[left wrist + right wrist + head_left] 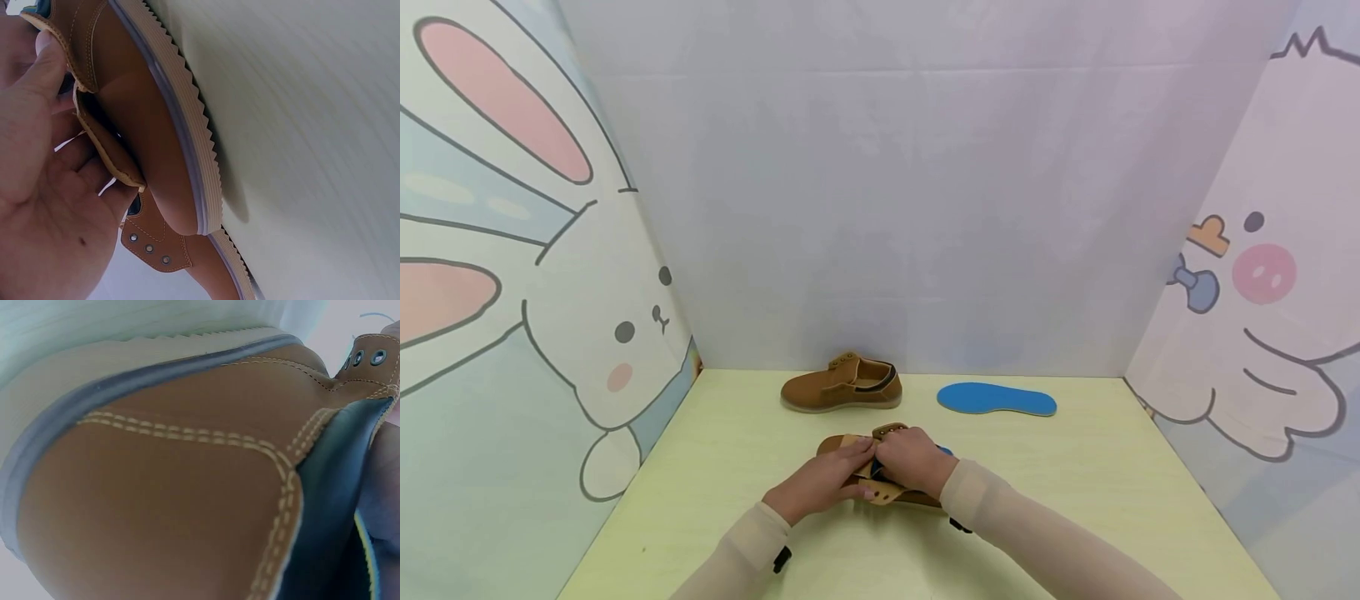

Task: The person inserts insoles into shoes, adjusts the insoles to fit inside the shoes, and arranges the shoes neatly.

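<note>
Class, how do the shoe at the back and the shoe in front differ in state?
The back shoe stands untouched; the front shoe has the left hand and right hand on it. Blue material shows at the front shoe's opening; the back shoe's looks tan inside. Both are brown, toes pointing left.

From my remote seat I see a plain, pale cream left sleeve (pixel 733 542) and a matching right sleeve (pixel 1037 529), each cuffed near a small black fitting (pixel 782 559), with bare hands (pixel 820 483) beyond.
</note>
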Available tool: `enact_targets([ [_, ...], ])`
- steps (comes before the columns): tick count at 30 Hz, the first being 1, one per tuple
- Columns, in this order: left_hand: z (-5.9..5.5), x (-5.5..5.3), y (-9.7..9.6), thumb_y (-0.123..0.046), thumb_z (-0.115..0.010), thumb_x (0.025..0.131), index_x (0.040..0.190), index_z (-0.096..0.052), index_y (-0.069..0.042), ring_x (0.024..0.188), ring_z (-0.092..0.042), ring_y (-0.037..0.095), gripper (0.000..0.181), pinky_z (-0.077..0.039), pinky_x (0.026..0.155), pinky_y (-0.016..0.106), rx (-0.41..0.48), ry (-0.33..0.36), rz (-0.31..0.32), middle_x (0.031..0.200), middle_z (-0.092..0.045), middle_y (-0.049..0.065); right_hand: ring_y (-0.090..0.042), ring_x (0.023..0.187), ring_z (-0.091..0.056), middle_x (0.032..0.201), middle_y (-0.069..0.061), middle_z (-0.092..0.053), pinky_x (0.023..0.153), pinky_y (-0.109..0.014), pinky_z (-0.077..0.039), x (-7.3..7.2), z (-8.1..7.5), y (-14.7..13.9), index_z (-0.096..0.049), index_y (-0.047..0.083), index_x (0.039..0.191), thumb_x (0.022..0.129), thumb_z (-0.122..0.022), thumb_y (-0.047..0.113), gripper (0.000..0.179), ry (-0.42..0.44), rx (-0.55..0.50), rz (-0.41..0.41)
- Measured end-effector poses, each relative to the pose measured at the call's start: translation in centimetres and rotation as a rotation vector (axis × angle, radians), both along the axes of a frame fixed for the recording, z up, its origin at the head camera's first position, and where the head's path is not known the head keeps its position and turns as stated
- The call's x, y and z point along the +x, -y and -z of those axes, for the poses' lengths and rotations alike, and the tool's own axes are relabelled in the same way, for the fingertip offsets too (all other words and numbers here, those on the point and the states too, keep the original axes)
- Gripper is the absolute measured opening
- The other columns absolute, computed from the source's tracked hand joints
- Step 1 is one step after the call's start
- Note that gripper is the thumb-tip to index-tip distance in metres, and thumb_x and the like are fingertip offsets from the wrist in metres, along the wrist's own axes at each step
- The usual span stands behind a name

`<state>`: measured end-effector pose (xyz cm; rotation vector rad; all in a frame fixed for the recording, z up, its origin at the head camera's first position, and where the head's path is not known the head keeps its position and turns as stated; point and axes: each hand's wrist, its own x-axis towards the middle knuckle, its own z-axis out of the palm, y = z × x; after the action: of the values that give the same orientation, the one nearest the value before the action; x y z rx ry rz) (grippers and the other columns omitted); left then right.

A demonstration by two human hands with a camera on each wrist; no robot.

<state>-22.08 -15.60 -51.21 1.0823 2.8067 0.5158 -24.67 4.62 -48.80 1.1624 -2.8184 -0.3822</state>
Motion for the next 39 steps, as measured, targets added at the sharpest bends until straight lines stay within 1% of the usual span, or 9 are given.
enact_targets([
  [8, -0.1, 0.1, 0.0, -0.054, -0.055, 0.096, 0.157, -0.035, -0.004, 0.147, -0.035, 0.025, 0.081, -0.04, 0.111, 0.041, 0.0, -0.012, 0.007, 0.162, -0.033, 0.014, -0.009, 0.074, -0.066, 0.084, 0.006, -0.07, 0.065, -0.029, -0.057, -0.1, 0.3, -0.1, -0.078, 0.021, 0.096, 0.097, -0.072, 0.031, 0.012, 0.013, -0.048, -0.03],
  [12, -0.2, 0.0, 0.0, -0.053, -0.056, 0.096, 0.157, -0.035, -0.004, 0.147, -0.035, 0.026, 0.081, -0.041, 0.111, 0.041, 0.0, -0.015, 0.008, 0.162, -0.033, 0.014, -0.01, 0.076, -0.066, 0.085, 0.006, -0.07, 0.067, -0.03, -0.057, -0.2, 0.3, -0.2, -0.078, 0.02, 0.099, 0.097, -0.072, 0.03, 0.011, 0.023, -0.056, -0.026],
  [16, -0.1, -0.2, 0.0, -0.055, -0.054, 0.096, 0.158, -0.035, -0.005, 0.147, -0.035, 0.026, 0.082, -0.041, 0.11, 0.041, -0.006, -0.014, 0.006, 0.162, -0.033, 0.014, -0.01, 0.079, -0.067, 0.088, 0.005, -0.071, 0.07, -0.03, -0.058, -0.3, 0.5, -0.2, -0.077, 0.02, 0.101, 0.096, -0.073, 0.029, 0.011, 0.033, -0.065, -0.023],
  [20, 0.1, -0.1, 0.1, -0.056, -0.054, 0.096, 0.158, -0.035, -0.005, 0.147, -0.036, 0.026, 0.083, -0.041, 0.11, 0.042, -0.001, -0.008, 0.003, 0.161, -0.033, 0.015, -0.011, 0.082, -0.068, 0.091, 0.006, -0.071, 0.074, -0.03, -0.058, -0.4, 0.8, -0.1, -0.078, 0.02, 0.103, 0.095, -0.074, 0.032, 0.014, 0.042, -0.075, -0.024],
  [25, 0.2, -0.1, 0.2, -0.054, -0.057, 0.095, 0.158, -0.034, -0.005, 0.147, -0.035, 0.027, 0.083, -0.042, 0.11, 0.042, 0.008, -0.012, 0.013, 0.161, -0.033, 0.015, -0.011, 0.085, -0.068, 0.094, 0.006, -0.072, 0.077, -0.031, -0.058, -0.4, 1.1, -0.1, -0.078, 0.021, 0.105, 0.094, -0.074, 0.037, 0.02, 0.045, -0.099, -0.021],
  [31, 0.2, 0.0, 0.2, -0.054, -0.058, 0.095, 0.159, -0.032, -0.006, 0.147, -0.034, 0.025, 0.083, -0.041, 0.111, 0.04, -0.005, -0.013, 0.007, 0.163, -0.031, 0.013, -0.012, 0.09, -0.069, 0.099, 0.005, -0.072, 0.08, -0.032, -0.058, -0.2, 1.1, -0.1, -0.078, 0.02, 0.108, 0.093, -0.075, 0.04, 0.026, 0.056, -0.127, -0.01],
  [39, 0.1, 0.0, 0.1, -0.053, -0.06, 0.095, 0.158, -0.034, -0.006, 0.147, -0.034, 0.026, 0.084, -0.04, 0.111, 0.041, 0.002, 0.003, -0.003, 0.162, -0.032, 0.014, -0.013, 0.092, -0.068, 0.1, 0.004, -0.071, 0.08, -0.032, -0.057, -0.2, 1.2, -0.2, -0.077, 0.02, 0.11, 0.092, -0.076, 0.04, 0.027, 0.078, -0.146, 0.007],
])
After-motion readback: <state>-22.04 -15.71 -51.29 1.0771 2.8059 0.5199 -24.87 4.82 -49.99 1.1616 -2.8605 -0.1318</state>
